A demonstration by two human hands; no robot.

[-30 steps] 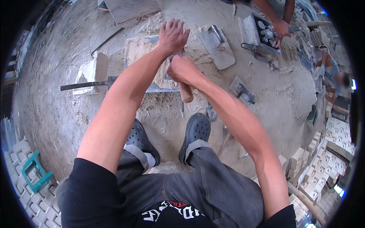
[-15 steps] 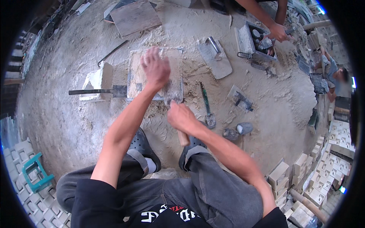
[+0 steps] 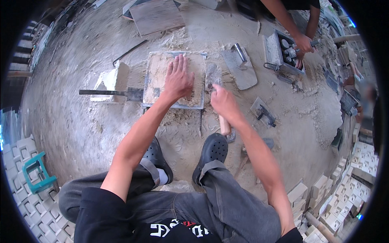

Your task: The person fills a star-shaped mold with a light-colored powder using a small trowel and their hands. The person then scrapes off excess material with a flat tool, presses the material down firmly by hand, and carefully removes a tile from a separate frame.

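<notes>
White and red lettering (image 3: 178, 228) marks the black fabric shirt (image 3: 101, 214). Apart from the left hand (image 3: 178, 83), flat on a square, grey-edged, powder-covered tray (image 3: 190, 106), the right hand (image 3: 225, 103) grips a wooden-handled, grey-bladed trowel (image 3: 213, 74) just beside the tray's right edge, long axis roughly fore-and-aft, blade pointing away from the person.

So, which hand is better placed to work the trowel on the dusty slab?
Right hand, probably: it grips the trowel beside the slab; the left hand lies flat over the slab.

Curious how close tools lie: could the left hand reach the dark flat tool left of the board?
Probably yes: the left hand is open over the board, and nothing visible blocks its way to the flat tool.
</notes>
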